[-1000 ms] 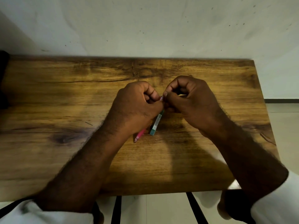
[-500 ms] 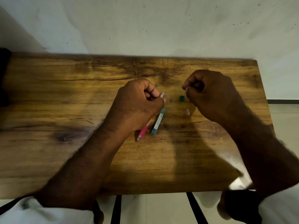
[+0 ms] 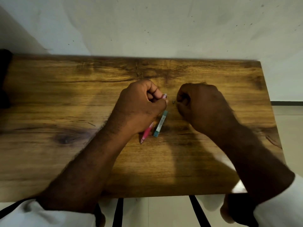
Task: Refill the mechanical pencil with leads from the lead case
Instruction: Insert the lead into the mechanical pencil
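My left hand [image 3: 139, 110] is closed around a pink mechanical pencil [image 3: 146, 134]. Its tip points toward me and its top end sticks out between thumb and forefinger. A teal lead case [image 3: 160, 124] lies on the wooden table [image 3: 65, 95] just right of the pencil, its far end beside my left fingers. My right hand [image 3: 201, 105] rests to the right with its fingers curled down onto the table. A tiny dark piece [image 3: 173, 101] lies between the two hands. Whether my right fingers hold anything is hidden.
A pale wall rises right behind the table's far edge. The table's right edge drops to a light tiled floor [image 3: 291, 128]. A dark object [image 3: 4, 76] sits at the far left edge. Black chair bars [image 3: 118, 212] show below the near edge.
My right hand pulled away to the right, uncovering a small green cap and other tiny pieces. It has now come back left and covers the cap's spot. The left hand kept the pencil.
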